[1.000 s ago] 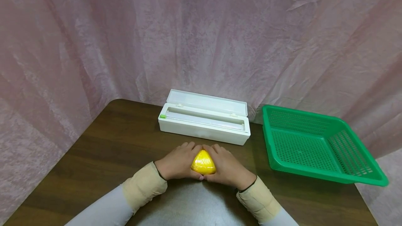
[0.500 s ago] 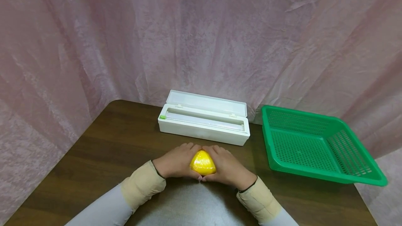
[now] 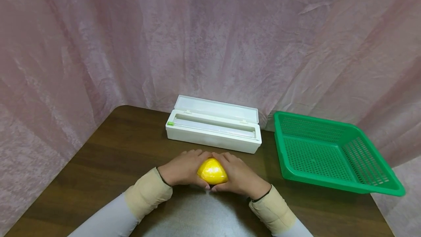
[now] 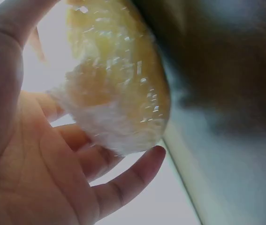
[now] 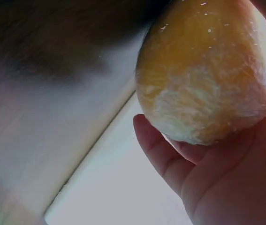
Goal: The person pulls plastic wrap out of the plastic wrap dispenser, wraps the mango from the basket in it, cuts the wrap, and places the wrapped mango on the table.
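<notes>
A rounded yellow object (image 3: pixel 212 172), smooth and fruit-like, is wrapped in glossy cling film. My left hand (image 3: pixel 186 168) holds its left side and my right hand (image 3: pixel 239 175) holds its right side, fingers and thumbs curved round it. The thumb tips come close together at its near side. From the left wrist, the wrapped yellow object (image 4: pixel 118 70) shows crinkled, whitish film gathered at its underside, with my fingers beneath. In the right wrist view, bunched film also covers the bottom of the yellow object (image 5: pixel 203 75), against my palm and fingers (image 5: pixel 161 154).
Behind my hands stands a white cling film dispenser (image 3: pixel 210 140), lid (image 3: pixel 217 108) raised, with a film roll (image 3: pixel 213 126) inside and a green slider (image 3: pixel 170 123) at its left end. At right sits a green perforated basket (image 3: pixel 329 184) on the dark wooden table (image 3: pixel 108 164). A pink curtain hangs behind.
The yellow object has turned slightly in my hands, showing a wider, lower outline. My hands have spread apart a little, the left one shifting slightly left.
</notes>
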### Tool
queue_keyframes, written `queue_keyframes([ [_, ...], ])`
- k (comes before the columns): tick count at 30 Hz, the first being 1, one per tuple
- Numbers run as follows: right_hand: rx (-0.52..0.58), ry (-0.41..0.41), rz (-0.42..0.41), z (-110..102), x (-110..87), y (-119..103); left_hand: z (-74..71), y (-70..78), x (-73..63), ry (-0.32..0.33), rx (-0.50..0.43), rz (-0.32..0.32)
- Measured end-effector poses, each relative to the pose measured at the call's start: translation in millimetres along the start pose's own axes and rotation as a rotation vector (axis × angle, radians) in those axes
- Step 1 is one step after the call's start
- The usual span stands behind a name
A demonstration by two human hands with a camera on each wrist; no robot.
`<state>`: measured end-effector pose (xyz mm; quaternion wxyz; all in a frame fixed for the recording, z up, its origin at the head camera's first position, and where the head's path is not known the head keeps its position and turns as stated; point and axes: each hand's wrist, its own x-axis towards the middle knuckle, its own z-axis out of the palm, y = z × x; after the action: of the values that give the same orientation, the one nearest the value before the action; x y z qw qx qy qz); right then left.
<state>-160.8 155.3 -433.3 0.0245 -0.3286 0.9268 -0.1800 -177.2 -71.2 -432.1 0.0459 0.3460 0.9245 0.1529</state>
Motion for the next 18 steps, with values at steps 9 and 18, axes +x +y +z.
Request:
queue_keyframes([
  [9,0.007,0.007,0.001,0,-0.7,-1,-8.0,0.9,-2.3,0.001,-0.006,0.004],
  [18,-0.018,0.058,-0.019,-6,0.4,-4,-17.9,1.9,-2.0,0.018,-0.005,-0.018],
])
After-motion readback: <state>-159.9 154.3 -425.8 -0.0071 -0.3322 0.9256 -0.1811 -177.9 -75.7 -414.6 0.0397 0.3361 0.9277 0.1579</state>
